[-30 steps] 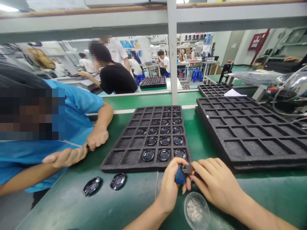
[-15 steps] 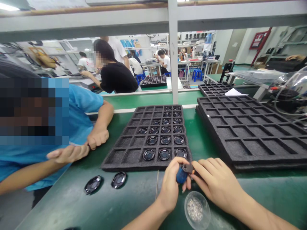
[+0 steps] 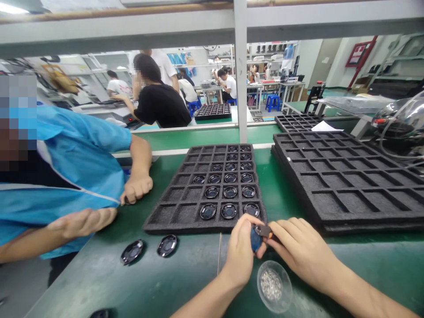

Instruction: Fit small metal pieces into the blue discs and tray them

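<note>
My left hand [image 3: 241, 251] is closed around a round part with a glossy blue face [image 3: 255, 240], held above the table just in front of the foam tray [image 3: 177, 227]. My right hand [image 3: 303, 247] is closed on a small dark tool with an orange patch [image 3: 265, 231], its dark end against the top edge of the round part. The fingers cover most of both, so the tool's exact kind cannot be made out. Below my hands stands a clear round dish [image 3: 285, 289] with many tiny silvery pieces [image 3: 270, 284]. Round black parts [image 3: 228, 211] sit in the tray's right-hand compartments.
Two loose black parts [image 3: 132, 251] lie left on the green table [image 3: 185, 282]; another shows at the bottom edge. Stacked foam trays [image 3: 334, 207] stand at the right. A co-worker in a blue shirt [image 3: 89, 150] sits at the left, hands over the table. A metal post [image 3: 241, 88] rises behind.
The co-worker at the left has leaned back and drawn one hand a little left. My hands keep their hold, shifted only slightly in the view.
</note>
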`<state>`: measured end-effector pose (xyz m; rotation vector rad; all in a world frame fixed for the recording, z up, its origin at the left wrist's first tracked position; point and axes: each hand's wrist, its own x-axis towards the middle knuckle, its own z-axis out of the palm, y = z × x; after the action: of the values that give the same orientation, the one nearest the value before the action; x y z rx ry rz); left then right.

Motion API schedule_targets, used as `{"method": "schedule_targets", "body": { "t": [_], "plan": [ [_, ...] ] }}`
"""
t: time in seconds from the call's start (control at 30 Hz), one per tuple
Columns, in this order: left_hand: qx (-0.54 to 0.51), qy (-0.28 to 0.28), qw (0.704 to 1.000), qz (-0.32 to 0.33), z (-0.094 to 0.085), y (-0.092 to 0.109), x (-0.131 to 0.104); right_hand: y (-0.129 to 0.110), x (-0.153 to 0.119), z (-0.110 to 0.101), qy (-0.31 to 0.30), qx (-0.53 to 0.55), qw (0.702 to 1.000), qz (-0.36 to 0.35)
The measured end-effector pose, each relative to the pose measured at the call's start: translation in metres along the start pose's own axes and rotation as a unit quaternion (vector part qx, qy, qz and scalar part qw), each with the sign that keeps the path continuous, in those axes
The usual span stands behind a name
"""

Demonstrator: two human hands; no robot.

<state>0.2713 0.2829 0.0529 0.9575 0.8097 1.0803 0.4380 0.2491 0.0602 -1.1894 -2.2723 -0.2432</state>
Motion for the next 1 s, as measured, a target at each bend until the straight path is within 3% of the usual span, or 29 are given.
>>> {"method": "schedule_targets", "body": {
  "t": [0.13,0.23,0.4,0.53,0.73,1.0],
  "plan": [
    [-0.049,0.078,0.995,-0.023,-0.007,0.001,0.014,0.0,-0.001,-0.028,0.077,0.09,0.993,0.027],
    [-0.072,0.078,0.994,-0.033,-0.013,0.005,0.021,0.006,-0.005,-0.052,0.108,0.09,0.989,0.047],
    [-0.075,0.062,0.995,-0.026,-0.014,0.008,0.02,0.005,-0.019,-0.063,-0.136,0.112,0.984,-0.003],
    [-0.064,0.053,0.996,-0.016,-0.013,0.009,0.021,-0.009,-0.026,-0.056,-0.246,0.073,0.966,-0.003],
    [-0.061,0.038,0.997,-0.003,-0.015,0.01,0.024,-0.011,-0.021,-0.059,-0.283,0.025,0.959,0.016],
    [-0.051,0.032,0.998,0.015,-0.018,0.01,0.025,-0.016,-0.008,-0.068,-0.252,-0.118,0.957,-0.08]
  ]
}}
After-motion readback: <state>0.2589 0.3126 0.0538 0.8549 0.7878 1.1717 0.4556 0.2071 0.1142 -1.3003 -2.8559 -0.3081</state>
